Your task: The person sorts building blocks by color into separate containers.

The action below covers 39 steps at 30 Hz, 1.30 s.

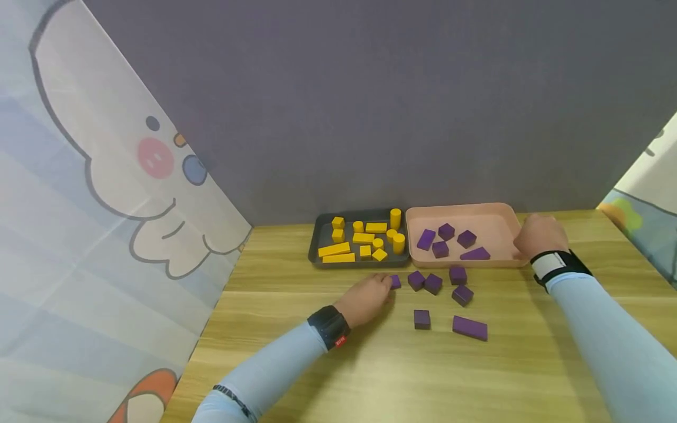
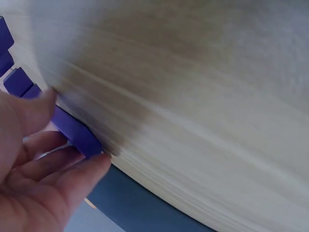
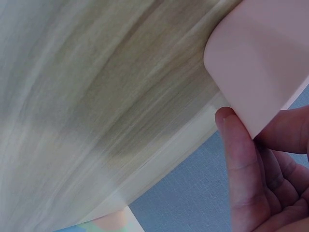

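My left hand (image 1: 366,298) is low over the table, just in front of the dark tray. Thumb and fingers lie round a purple block (image 2: 75,130), its end showing past the fingertips in the head view. At the far right, my right hand (image 1: 542,236) holds the side of the pink tray (image 1: 502,226). In the right wrist view the tray's wall (image 3: 251,92) is pinched between thumb and fingers. Several purple blocks (image 1: 440,249) lie inside this tray, including a triangular one (image 1: 476,254).
The dark grey tray (image 1: 314,247) abuts the pink one and holds several yellow blocks (image 1: 338,258) and cylinders. Loose purple blocks lie before the trays, among them a cube (image 1: 421,319) and a longer piece (image 1: 469,328). A grey panel (image 1: 370,106) rises behind the wooden table (image 1: 381,376).
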{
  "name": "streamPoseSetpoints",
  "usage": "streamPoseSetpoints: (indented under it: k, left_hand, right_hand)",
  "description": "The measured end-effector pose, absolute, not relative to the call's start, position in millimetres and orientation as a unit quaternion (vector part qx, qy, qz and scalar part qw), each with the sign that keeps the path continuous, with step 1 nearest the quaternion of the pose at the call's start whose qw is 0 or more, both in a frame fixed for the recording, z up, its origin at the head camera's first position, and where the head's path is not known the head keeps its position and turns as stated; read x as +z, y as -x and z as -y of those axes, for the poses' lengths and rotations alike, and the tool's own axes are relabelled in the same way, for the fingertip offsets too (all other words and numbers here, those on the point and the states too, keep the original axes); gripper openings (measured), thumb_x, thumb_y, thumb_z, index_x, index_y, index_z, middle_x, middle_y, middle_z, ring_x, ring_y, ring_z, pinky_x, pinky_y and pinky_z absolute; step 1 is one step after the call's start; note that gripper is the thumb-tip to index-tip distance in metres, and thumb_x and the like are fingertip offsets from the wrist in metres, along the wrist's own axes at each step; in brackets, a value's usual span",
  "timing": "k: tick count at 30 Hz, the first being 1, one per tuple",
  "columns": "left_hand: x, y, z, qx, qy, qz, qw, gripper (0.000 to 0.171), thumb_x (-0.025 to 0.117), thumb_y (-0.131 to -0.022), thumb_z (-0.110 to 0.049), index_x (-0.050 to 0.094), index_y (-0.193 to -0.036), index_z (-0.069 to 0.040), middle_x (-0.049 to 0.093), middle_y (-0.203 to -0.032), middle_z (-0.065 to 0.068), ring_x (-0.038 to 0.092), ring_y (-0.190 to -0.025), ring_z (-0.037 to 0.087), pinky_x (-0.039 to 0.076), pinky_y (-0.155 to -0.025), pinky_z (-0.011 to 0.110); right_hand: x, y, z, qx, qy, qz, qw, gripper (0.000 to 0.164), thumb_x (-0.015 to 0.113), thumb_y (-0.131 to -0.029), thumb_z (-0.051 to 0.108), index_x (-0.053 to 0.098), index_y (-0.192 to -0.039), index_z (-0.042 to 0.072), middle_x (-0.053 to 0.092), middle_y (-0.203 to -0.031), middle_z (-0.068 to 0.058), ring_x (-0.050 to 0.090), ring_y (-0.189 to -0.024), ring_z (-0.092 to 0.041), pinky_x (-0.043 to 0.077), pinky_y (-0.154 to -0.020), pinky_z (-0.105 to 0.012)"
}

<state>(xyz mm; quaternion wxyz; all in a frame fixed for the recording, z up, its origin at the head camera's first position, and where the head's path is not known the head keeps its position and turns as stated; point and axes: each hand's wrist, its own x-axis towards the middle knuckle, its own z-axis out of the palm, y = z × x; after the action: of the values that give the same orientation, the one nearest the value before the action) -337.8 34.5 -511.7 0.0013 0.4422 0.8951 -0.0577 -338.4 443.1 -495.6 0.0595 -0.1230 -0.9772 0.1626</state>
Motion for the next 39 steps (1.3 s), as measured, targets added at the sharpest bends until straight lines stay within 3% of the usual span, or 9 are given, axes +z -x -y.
streamPoseSetpoints:
  k: [3, 8, 16, 24, 29, 34, 39]
  left_hand:
    - [-512, 337, -34, -0.038, -0.436, -0.899, 0.008, 0.024, 0.063, -0.102, -0.014, 0.063, -0.125, -0.005, 0.072, -0.108, 0.004, 0.071, -0.099, 0.014, 0.059, -0.087, 0.022]
    - [-516, 342, -30, 0.002, -0.439, -0.898, 0.009, 0.029, 0.065, -0.099, -0.007, 0.065, -0.128, -0.009, 0.074, -0.115, 0.004, 0.072, -0.103, 0.015, 0.059, -0.091, 0.024]
    - [-498, 356, -33, 0.067, -0.484, -0.872, -0.014, 0.037, 0.07, -0.091, 0.003, 0.071, -0.126, -0.008, 0.077, -0.113, 0.004, 0.073, -0.102, 0.013, 0.058, -0.092, 0.021]
    - [-456, 378, -63, 0.12, -0.459, -0.878, -0.061, 0.035, 0.069, -0.097, -0.009, 0.069, -0.132, -0.008, 0.073, -0.127, 0.007, 0.071, -0.11, 0.016, 0.058, -0.093, 0.022]
    - [-440, 404, -91, 0.178, -0.431, -0.88, -0.089, 0.035, 0.069, -0.097, -0.009, 0.069, -0.132, -0.007, 0.073, -0.125, 0.008, 0.072, -0.108, 0.016, 0.058, -0.09, 0.019]
    - [-439, 426, -126, 0.21, -0.392, -0.889, -0.114, 0.033, 0.068, -0.098, -0.009, 0.07, -0.131, -0.007, 0.074, -0.125, 0.008, 0.072, -0.113, 0.019, 0.057, -0.095, 0.023]
    - [-453, 441, -158, 0.204, -0.345, -0.909, -0.111, 0.032, 0.068, -0.099, -0.015, 0.071, -0.131, -0.014, 0.075, -0.123, 0.003, 0.072, -0.113, 0.017, 0.056, -0.097, 0.022]
  right_hand:
    - [-500, 337, -445, 0.165, 0.122, 0.977, 0.056, 0.027, 0.067, -0.081, 0.008, 0.053, -0.06, 0.0, 0.055, -0.058, -0.014, 0.054, -0.057, -0.033, 0.046, -0.047, -0.039]
    - [-500, 339, -447, 0.164, 0.124, 0.977, 0.057, 0.025, 0.068, -0.08, 0.009, 0.054, -0.064, -0.003, 0.058, -0.062, -0.018, 0.057, -0.059, -0.038, 0.048, -0.048, -0.043]
    - [-496, 340, -446, 0.151, 0.126, 0.979, 0.06, 0.028, 0.067, -0.081, 0.009, 0.051, -0.059, 0.001, 0.055, -0.059, -0.015, 0.055, -0.058, -0.036, 0.047, -0.049, -0.042]
    - [-494, 340, -442, 0.148, 0.129, 0.979, 0.062, 0.026, 0.068, -0.08, 0.008, 0.053, -0.061, -0.001, 0.057, -0.059, -0.016, 0.057, -0.059, -0.037, 0.049, -0.051, -0.045]
    - [-494, 340, -444, 0.15, 0.126, 0.978, 0.066, 0.025, 0.071, -0.078, 0.009, 0.056, -0.063, -0.003, 0.061, -0.062, -0.02, 0.06, -0.061, -0.041, 0.052, -0.054, -0.05]
    - [-496, 341, -445, 0.151, 0.132, 0.977, 0.067, 0.026, 0.074, -0.078, 0.009, 0.056, -0.063, -0.004, 0.059, -0.061, -0.017, 0.057, -0.06, -0.038, 0.048, -0.052, -0.044]
    - [-498, 341, -440, 0.148, 0.146, 0.976, 0.065, 0.027, 0.077, -0.076, 0.01, 0.057, -0.069, -0.007, 0.058, -0.062, -0.02, 0.056, -0.061, -0.038, 0.048, -0.054, -0.043]
